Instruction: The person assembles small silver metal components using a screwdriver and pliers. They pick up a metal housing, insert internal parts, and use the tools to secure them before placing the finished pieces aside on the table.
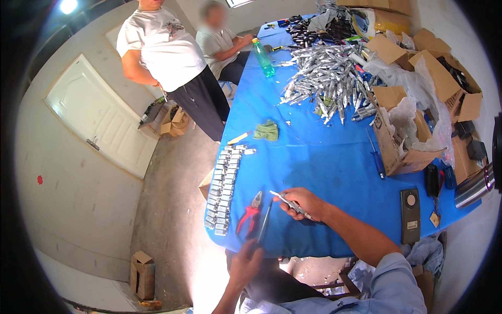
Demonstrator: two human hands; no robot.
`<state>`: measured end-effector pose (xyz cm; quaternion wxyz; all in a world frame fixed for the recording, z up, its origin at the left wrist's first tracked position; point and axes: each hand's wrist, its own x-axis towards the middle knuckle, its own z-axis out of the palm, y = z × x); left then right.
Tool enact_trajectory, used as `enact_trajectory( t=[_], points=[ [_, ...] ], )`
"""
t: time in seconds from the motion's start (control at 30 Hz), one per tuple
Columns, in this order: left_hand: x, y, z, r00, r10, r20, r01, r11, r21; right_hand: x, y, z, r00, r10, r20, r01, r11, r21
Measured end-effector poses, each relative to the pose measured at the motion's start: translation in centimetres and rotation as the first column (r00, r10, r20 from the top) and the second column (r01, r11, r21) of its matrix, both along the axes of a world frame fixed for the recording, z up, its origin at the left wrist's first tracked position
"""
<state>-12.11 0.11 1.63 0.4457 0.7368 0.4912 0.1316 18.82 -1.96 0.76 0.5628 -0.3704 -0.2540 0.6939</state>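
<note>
My left hand (246, 266) is at the table's near edge, closed around the lower end of a slim dark rod (266, 222) that looks like a screwdriver shaft; its handle is hidden in the fingers. Over the blue cloth my right hand (306, 203) grips a slender silver metal part (289, 202), its pale narrow end pointing left toward the rod's tip. Red-handled pliers (251, 213) lie just left of the rod, jaws pointing away from me. Small silver metal pieces (222, 193) stand in tidy rows along the table's left edge.
A large heap of silver parts (334, 73) covers the far table, near a green bottle (263, 57). A green rag (266, 131), blue screwdriver (377, 161), open carton (397, 152) and dark handheld device (410, 214) lie around. Two people (164, 47) are beyond the left edge.
</note>
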Motion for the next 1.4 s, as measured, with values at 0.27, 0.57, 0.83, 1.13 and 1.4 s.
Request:
enact_trajectory(
  t=[0.27, 0.57, 0.83, 1.13, 1.4],
  points=[
    [-0.5, 0.0, -1.4, 0.999, -0.012, -0.048, 0.016, 0.997, 0.076, 0.1, 0.1, 0.1, 0.999, 0.024, -0.023, -0.024, 1.000, -0.005],
    [-0.2, -0.4, -0.8, 0.998, -0.060, 0.014, 0.057, 0.987, 0.151, -0.1, 0.0, -0.3, 0.997, -0.016, -0.078, 0.017, 1.000, 0.005],
    [0.1, -0.7, -0.4, 0.998, -0.050, -0.049, 0.058, 0.983, 0.177, 0.0, -0.1, -0.2, 0.998, -0.017, -0.056, 0.018, 1.000, 0.007],
    [0.1, -1.2, 0.7, 0.997, -0.056, -0.044, 0.061, 0.989, 0.135, -0.3, -0.1, -0.3, 0.998, -0.042, -0.056, 0.043, 0.999, 0.012],
    [-1.9, -2.6, 1.8, 0.997, -0.001, 0.073, -0.006, 0.995, 0.097, 0.1, 0.3, -1.6, 0.998, -0.014, -0.064, 0.018, 0.998, 0.061]
  ],
)
